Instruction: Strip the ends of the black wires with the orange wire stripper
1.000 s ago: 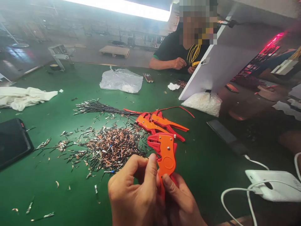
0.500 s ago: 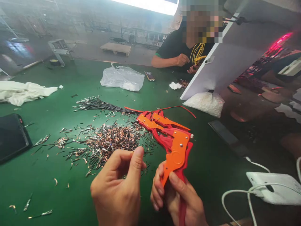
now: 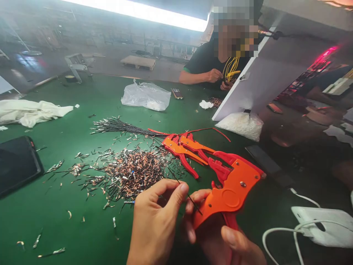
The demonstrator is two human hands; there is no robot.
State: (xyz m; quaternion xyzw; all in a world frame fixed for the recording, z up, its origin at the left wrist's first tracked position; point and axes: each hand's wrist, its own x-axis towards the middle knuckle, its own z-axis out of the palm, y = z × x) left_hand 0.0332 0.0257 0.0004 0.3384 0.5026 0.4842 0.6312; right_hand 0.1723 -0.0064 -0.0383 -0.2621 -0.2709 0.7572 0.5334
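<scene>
My left hand [image 3: 157,221] pinches a thin black wire [image 3: 195,205] between thumb and forefinger. One end of the wire points towards the wire stripper [image 3: 234,187], an orange and red tool gripped by its handles in my right hand [image 3: 242,244]. The stripper's jaws face up and left, with no wire seen between them. Just beyond my left hand lies a heap of short black wire offcuts [image 3: 135,169] with copper and silvery ends. Two more wire strippers, a nearer one [image 3: 175,146] and a farther one [image 3: 194,142], rest by a black wire bundle [image 3: 121,127].
A dark phone [image 3: 19,165] and white cloth [image 3: 33,110] lie left. Clear plastic bag [image 3: 146,96] is at the back. A co-worker [image 3: 204,70] handles yellow wires beyond a white panel [image 3: 245,70]. A white device [image 3: 322,224] with cables sits right.
My left hand has moved right, towards the stripper, and a black wire now shows in its fingers. The stripper has tilted to the right and come closer.
</scene>
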